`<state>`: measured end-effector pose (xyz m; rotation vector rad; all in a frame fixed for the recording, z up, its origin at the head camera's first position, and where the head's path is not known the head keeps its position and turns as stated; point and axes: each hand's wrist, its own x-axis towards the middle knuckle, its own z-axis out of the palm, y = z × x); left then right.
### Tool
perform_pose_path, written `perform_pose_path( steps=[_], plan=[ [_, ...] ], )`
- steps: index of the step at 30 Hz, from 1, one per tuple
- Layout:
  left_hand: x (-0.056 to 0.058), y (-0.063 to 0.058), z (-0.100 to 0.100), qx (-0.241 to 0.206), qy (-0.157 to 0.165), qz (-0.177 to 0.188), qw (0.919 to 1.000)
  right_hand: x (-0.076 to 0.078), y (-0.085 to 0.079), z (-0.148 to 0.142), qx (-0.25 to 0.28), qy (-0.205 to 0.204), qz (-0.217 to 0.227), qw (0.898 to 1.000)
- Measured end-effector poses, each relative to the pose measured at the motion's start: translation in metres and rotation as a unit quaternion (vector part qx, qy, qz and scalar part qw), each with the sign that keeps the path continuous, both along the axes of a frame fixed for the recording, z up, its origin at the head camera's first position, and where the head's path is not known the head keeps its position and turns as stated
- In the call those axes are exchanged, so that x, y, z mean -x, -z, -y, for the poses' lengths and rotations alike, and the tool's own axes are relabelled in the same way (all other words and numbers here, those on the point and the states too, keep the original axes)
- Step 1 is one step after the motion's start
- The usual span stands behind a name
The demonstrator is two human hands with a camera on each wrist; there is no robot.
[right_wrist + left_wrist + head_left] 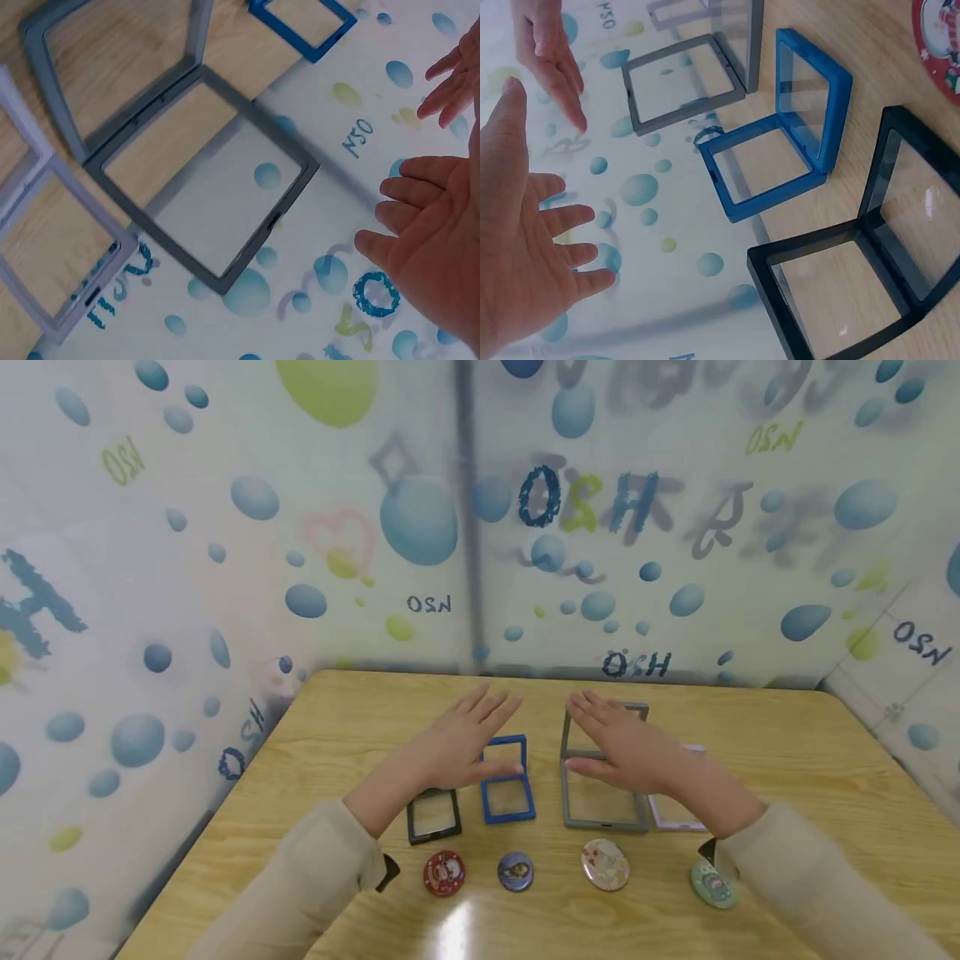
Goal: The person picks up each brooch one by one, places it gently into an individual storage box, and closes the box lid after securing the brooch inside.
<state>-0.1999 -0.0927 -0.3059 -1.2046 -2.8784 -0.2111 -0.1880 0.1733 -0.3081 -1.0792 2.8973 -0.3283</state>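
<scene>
Both hands are held out above the table, palms down with fingers straight, and neither holds anything. In the head view my left hand (463,742) overlaps the blue hinged display frame (504,777) and hides part of the black display frame (435,837). My right hand (630,739) covers part of the larger grey display frame (606,825); the lavender display frame (678,827) is partly behind that wrist. All four stand opened, with clear panes, as the blue frame (765,165) and black frame (885,221) show in the left wrist view.
Before the frames lie round badges in a row: a red one (444,872), a blue one (515,871), a cream one (605,864) and a green one (713,885). A wall covering with bubble prints (420,522) rises behind the wooden table (375,710).
</scene>
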Motion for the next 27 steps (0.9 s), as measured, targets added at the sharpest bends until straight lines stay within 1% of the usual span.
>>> perform_pose_path(
  steps=[4, 6, 8, 10, 12, 16, 19, 21, 23, 25, 27],
  plan=[
    [-0.016, 0.001, 0.009, -0.011, 0.005, -0.006, 0.9999, -0.008, 0.004, 0.01, 0.013, -0.019, 0.003, 1.0],
    [-0.024, 0.002, 0.014, -0.017, 0.016, -0.013, 0.9996, -0.012, 0.007, 0.016, 0.022, -0.028, 0.013, 0.999],
    [-0.032, 0.004, 0.02, -0.027, 0.032, -0.009, 0.9991, -0.016, 0.01, 0.022, 0.032, -0.033, 0.025, 0.999],
    [-0.037, 0.008, 0.026, -0.033, 0.041, 0.007, 0.9986, -0.018, 0.016, 0.03, 0.043, -0.041, 0.026, 0.998],
    [-0.042, 0.015, 0.033, -0.035, 0.039, 0.037, 0.9979, -0.019, 0.021, 0.037, 0.058, -0.049, 0.027, 0.997],
    [-0.048, 0.034, 0.048, -0.032, 0.004, 0.108, 0.9937, -0.021, 0.034, 0.055, 0.071, -0.069, 0.027, 0.995],
    [-0.053, 0.048, 0.057, -0.036, -0.019, 0.141, 0.9892, -0.022, 0.044, 0.068, 0.082, -0.088, 0.018, 0.993],
    [-0.056, 0.055, 0.061, -0.039, -0.031, 0.149, 0.9876, -0.023, 0.052, 0.078, 0.098, -0.096, 0.018, 0.99],
    [-0.059, 0.062, 0.064, -0.039, -0.046, 0.147, 0.9872, -0.025, 0.06, 0.088, 0.114, -0.104, 0.017, 0.988],
    [-0.061, 0.069, 0.066, -0.037, -0.064, 0.147, 0.9863, -0.028, 0.067, 0.098, 0.129, -0.1, 0.039, 0.986],
    [-0.062, 0.075, 0.068, -0.031, -0.078, 0.14, 0.9866, -0.032, 0.074, 0.109, 0.139, -0.088, 0.068, 0.984]
  ],
)
